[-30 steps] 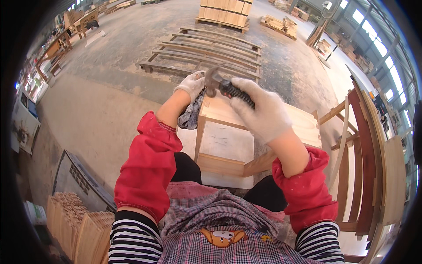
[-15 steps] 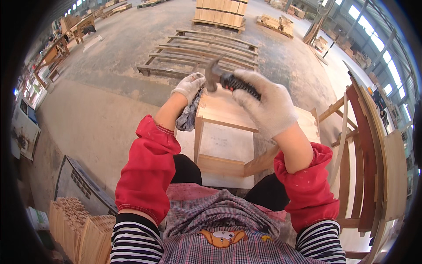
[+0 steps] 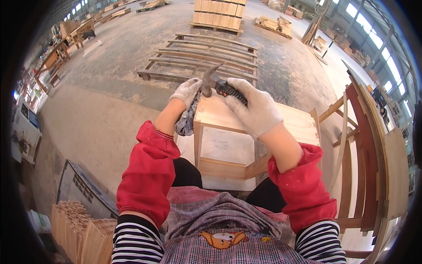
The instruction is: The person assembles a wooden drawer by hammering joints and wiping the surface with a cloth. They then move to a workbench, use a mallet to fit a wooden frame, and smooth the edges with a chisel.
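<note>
A claw hammer (image 3: 212, 83) with a black grip is in my gloved right hand (image 3: 257, 108), its fingers wrapped round the handle. The hammer head is at the far left corner of a pale wooden box frame (image 3: 220, 111), touching it or just above. My gloved left hand (image 3: 186, 93) is closed at that corner, close beside the hammer head. From it a crumpled grey patterned cloth (image 3: 186, 122) hangs along the box's left side. What lies under the left fingertips is hidden. The box stands in front of my knees, with a pale board (image 3: 226, 143) showing through its opening.
Beyond the box a slatted pallet (image 3: 200, 55) lies on the concrete floor. A stack of boards (image 3: 218, 13) stands farther back. Wooden frames (image 3: 367, 167) lean at the right. Bundled wood strips (image 3: 72, 224) and a grey plastic crate (image 3: 83, 187) are at the lower left.
My right hand and the hammer have come down and left, the head now at the box's corner beside my left hand. My left hand has barely shifted.
</note>
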`<state>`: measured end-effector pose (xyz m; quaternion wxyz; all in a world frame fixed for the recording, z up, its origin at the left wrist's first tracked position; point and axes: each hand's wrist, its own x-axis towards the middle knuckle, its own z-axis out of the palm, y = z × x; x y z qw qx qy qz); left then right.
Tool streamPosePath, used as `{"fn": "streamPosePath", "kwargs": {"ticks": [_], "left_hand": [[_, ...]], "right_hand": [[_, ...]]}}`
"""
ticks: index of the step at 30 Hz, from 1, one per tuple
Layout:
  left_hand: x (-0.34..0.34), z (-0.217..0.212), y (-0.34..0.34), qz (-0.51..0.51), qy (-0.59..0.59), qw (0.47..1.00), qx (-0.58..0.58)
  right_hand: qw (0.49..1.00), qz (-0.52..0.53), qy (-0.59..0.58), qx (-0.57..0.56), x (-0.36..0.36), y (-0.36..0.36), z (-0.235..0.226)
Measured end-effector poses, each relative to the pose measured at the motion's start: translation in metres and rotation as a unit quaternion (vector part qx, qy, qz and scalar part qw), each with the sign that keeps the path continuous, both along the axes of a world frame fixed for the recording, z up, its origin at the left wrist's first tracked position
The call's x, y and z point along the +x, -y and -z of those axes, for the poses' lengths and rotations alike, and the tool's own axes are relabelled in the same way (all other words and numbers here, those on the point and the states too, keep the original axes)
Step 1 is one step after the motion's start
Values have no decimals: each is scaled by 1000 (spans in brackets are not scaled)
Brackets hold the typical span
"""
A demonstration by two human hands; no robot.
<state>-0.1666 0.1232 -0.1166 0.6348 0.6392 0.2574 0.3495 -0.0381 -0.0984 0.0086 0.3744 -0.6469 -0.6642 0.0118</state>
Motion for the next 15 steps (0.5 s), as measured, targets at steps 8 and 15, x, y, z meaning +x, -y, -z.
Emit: {"fn": "streamPosePath", "kwargs": {"ticks": [8,15], "left_hand": [[-36,-44,55,124,4,992,15],[-41,-56,71,113,-103,982,111]], "right_hand": [[1000,-23,0,16,5,5,8],[999,-21,-38,11,14,14,9]]}}
